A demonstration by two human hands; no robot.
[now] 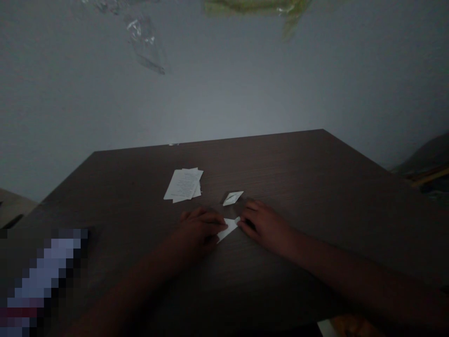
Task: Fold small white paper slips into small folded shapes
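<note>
A folded white paper triangle lies on the dark wood-grain table between my hands. My left hand rests on it from the left, with fingertips on its near part. My right hand comes in from the right, its fingertips against the triangle's upper tip. Beyond them lies a smaller folded paper piece, touched by neither hand. Further left sits a small stack of printed white sheets, also apart from my hands.
The table's far edge runs along a grey wall, with clear plastic film and a green object above. A pixelated, blurred object covers the lower left. Dark items sit beyond the table's right side.
</note>
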